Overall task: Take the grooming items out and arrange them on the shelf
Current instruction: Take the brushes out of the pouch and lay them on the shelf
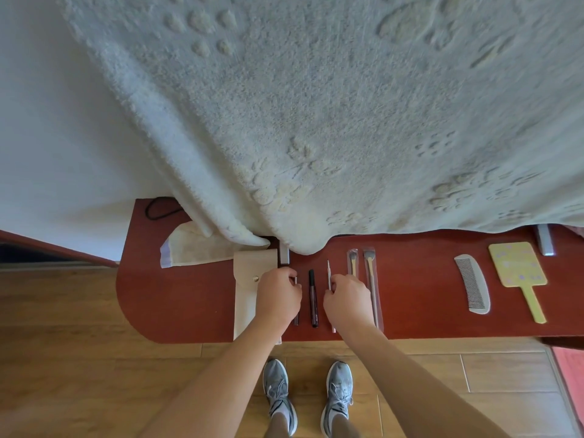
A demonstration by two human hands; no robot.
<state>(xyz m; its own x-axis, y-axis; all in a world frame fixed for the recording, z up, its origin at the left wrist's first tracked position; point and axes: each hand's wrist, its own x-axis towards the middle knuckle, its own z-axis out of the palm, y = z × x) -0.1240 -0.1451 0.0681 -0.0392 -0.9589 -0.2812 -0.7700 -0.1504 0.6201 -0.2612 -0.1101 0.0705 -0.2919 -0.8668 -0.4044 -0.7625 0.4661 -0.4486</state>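
1. Left forearm (227,384) and right forearm (407,377) enter from the bottom of the frame, above grey trainers (278,393) on the wooden floor (79,358).
2. Left hand (278,297), centre frame: fingers are curled round a slim dark stick (295,320), which is mostly hidden under the palm. Judged to be squaring it with the row.
3. Right hand (347,300): fingers pinch a thin silver tool (329,273), apparently to lay it parallel to the black pen (313,298) that lies between the hands.
4. Shelf (417,311), red-brown, carries the grooming items in one row, handles toward the person. Two sleeved brushes (370,279) lie just right of the right hand. Comb (472,284) and yellow hand mirror (518,265) lie well apart at right.
5. Cream pouch (249,298) lies flat beside the left hand, with a mesh bag (189,248) behind it. Both look emptied, so unpacking is judged near complete.
6. Fleece blanket (316,105) overhangs the shelf's rear edge and may brush the items' tips.
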